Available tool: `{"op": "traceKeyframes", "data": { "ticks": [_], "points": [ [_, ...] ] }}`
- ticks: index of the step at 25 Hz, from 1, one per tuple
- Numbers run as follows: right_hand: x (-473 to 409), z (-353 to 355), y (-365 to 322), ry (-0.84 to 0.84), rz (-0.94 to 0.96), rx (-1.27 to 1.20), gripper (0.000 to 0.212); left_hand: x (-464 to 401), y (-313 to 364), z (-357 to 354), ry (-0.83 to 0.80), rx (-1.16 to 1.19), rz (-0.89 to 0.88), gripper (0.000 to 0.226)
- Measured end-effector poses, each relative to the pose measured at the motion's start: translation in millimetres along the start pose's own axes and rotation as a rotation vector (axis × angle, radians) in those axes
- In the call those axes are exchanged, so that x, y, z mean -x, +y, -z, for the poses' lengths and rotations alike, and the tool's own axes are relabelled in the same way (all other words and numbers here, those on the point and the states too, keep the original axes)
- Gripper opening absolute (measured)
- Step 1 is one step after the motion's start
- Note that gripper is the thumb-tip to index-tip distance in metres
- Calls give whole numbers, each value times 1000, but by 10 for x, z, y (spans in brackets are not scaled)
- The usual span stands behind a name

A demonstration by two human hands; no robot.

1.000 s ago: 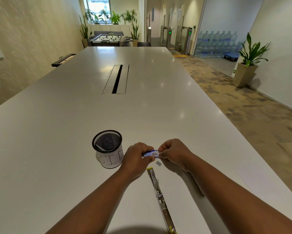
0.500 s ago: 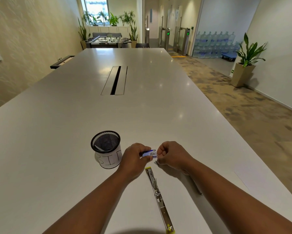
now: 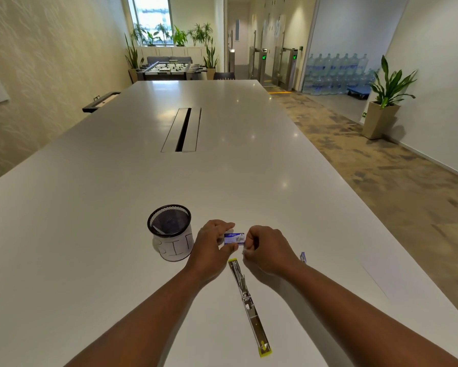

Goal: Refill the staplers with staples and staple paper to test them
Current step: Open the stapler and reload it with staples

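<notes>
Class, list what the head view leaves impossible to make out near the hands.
- Staple box: print too small to read; ends covered by left hand and right hand.
- Mesh cup: contents dark, unclear.
- Small blue scrap: too small to identify.

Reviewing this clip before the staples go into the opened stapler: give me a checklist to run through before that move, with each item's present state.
1. Stapler lies opened out flat on the table, channel exposed: ok.
2. Staple box is held: ok, the left hand grips it between fingers and thumb.
3. Right hand has a staple strip pulled out: cannot tell, its curled fingers hide the box end.
4. Stapler channel free of old staples: cannot tell, too small.
5. Bin cup stands clear of the stapler: ok, apart to its left.
6. Test paper within reach: ok, a white sheet lies at the right table edge.
</notes>
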State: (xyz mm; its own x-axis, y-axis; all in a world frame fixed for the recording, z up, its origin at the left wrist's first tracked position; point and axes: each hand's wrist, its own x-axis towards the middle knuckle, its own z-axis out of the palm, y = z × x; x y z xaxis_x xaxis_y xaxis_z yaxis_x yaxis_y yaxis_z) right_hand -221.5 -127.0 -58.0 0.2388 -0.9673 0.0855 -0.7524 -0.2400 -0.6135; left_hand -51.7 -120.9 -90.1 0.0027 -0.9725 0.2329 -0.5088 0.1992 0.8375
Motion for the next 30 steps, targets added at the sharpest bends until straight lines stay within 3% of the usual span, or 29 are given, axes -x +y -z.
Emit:
{"op": "traceKeyframes", "data": {
  "ticks": [3,7,11,13,16,21,24,30],
  "points": [
    [137,60,-50,63,-56,-242,16,132,167,53,75,97,12,36],
    [309,72,-126,-30,-190,-836,19,285,382,160,-53,109,-55,25],
    [475,108,-222,-76,-267,-1065,21,386,479,302,-112,244,1,22],
    [544,102,-217,12,-259,-925,18,412,481,338,-83,260,21,19],
    [702,29,-158,153,-168,-486,12,424,441,339,-61,221,88,12],
    [1004,-254,-1,14,6,-130,32,417,363,253,-142,-34,137,10],
    [1036,-344,53,91,74,-65,33,373,364,229,-236,-189,109,10],
    [1024,-375,60,132,81,-65,33,301,392,234,-333,-275,84,10]
  ]
}}
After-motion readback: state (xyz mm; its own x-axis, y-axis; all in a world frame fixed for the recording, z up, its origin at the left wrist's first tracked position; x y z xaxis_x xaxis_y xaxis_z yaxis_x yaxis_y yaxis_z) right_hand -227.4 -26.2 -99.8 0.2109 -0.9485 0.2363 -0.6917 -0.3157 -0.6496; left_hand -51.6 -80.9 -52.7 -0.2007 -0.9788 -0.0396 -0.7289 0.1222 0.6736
